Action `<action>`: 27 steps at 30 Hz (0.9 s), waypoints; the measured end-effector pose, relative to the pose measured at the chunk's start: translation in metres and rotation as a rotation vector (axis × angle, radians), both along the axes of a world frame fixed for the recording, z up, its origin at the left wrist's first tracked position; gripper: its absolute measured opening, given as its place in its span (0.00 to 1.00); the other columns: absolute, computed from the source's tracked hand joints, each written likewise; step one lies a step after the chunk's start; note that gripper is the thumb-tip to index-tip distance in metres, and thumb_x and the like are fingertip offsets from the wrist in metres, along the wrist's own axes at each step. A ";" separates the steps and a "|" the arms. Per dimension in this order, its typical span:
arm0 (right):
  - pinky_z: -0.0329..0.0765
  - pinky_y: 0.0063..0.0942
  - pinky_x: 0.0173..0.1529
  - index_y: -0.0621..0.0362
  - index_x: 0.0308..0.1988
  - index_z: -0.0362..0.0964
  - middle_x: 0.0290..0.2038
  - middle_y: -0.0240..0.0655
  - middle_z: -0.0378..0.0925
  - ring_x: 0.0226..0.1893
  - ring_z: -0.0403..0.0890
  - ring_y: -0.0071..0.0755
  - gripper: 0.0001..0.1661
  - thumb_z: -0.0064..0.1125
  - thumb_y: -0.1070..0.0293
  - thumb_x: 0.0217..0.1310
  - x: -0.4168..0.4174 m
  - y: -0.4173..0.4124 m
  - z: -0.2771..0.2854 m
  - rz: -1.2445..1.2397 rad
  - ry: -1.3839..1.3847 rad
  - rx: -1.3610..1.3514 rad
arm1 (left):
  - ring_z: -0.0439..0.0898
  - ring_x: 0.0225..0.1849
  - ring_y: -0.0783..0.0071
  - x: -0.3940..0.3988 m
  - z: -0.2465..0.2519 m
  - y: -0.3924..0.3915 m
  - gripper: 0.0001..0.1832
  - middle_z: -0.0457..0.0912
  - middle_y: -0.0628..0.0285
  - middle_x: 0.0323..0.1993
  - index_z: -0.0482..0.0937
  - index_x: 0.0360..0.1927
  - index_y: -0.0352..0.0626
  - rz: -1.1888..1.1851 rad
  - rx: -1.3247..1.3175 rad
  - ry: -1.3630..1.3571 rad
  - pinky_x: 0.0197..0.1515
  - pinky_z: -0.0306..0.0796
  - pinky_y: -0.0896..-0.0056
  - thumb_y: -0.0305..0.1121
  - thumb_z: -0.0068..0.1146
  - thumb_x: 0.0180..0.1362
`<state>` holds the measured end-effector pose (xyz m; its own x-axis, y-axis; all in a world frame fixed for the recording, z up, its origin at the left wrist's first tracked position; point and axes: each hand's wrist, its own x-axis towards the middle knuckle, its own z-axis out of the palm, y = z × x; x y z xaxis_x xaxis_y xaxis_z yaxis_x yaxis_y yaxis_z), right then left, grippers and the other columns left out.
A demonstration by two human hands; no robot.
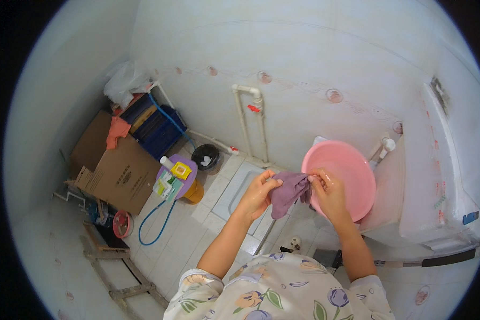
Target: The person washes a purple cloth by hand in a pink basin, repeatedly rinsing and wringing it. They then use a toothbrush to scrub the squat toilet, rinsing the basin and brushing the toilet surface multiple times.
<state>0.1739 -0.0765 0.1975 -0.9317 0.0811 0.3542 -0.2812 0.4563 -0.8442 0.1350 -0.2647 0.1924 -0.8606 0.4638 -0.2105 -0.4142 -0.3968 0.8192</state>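
Observation:
A crumpled purple cloth [286, 193] hangs between my two hands, its lower corner loose. My left hand [261, 191] pinches its left edge between thumb and fingers. Bunched fabric at the upper right is gripped by my right hand [327, 191], whose skin looks wet. Just behind and to the right of that hand stands a large pink plastic basin [360, 176]. My right wrist covers part of its near rim, and the cloth is held at its left side. What lies low in the basin cannot be made out.
Left of my hands is a squat toilet pan [240, 188] set in a tiled step. Farther left are a purple-topped stool [190, 186] with packets on it, a black-lined bin [210, 158], a blue hose [142, 232], and a cardboard box [124, 176]. A wooden ladder [130, 291] leans lower left.

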 end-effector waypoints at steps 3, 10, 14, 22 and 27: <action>0.66 0.19 0.26 0.59 0.36 0.66 0.19 0.34 0.69 0.20 0.69 0.25 0.08 0.52 0.75 0.53 0.014 -0.046 -0.006 0.018 -0.155 -0.100 | 0.73 0.30 0.81 0.019 -0.008 -0.032 0.13 0.74 0.66 0.29 0.65 0.41 0.43 0.065 -0.005 -0.120 0.31 0.68 0.80 0.33 0.51 0.54; 0.62 0.13 0.26 0.64 0.37 0.66 0.19 0.26 0.68 0.21 0.65 0.13 0.08 0.52 0.78 0.52 0.034 -0.106 -0.028 0.061 -0.160 -0.565 | 0.74 0.34 0.80 0.045 -0.026 -0.083 0.19 0.76 0.64 0.33 0.66 0.49 0.43 0.222 -0.048 0.111 0.35 0.69 0.79 0.25 0.51 0.52; 0.63 0.13 0.30 0.65 0.36 0.68 0.23 0.27 0.67 0.25 0.66 0.13 0.09 0.54 0.76 0.51 0.045 -0.106 -0.029 0.030 -0.173 -0.603 | 0.75 0.35 0.79 0.047 -0.032 -0.110 0.20 0.77 0.61 0.35 0.68 0.48 0.40 0.336 0.021 0.118 0.36 0.68 0.80 0.20 0.52 0.49; 0.67 0.27 0.35 0.65 0.31 0.68 0.27 0.37 0.67 0.29 0.69 0.34 0.14 0.60 0.68 0.45 0.044 -0.121 -0.018 0.115 0.033 0.201 | 0.74 0.33 0.81 0.054 -0.033 -0.133 0.11 0.77 0.64 0.31 0.75 0.37 0.35 0.411 -0.244 0.400 0.36 0.66 0.82 0.20 0.55 0.47; 0.68 0.30 0.35 0.63 0.30 0.66 0.28 0.41 0.66 0.30 0.71 0.41 0.12 0.58 0.70 0.45 0.017 -0.131 -0.010 0.170 -0.145 0.091 | 0.70 0.43 0.78 0.058 -0.038 -0.127 0.15 0.74 0.65 0.40 0.72 0.42 0.41 0.673 -0.175 0.191 0.44 0.63 0.68 0.33 0.54 0.51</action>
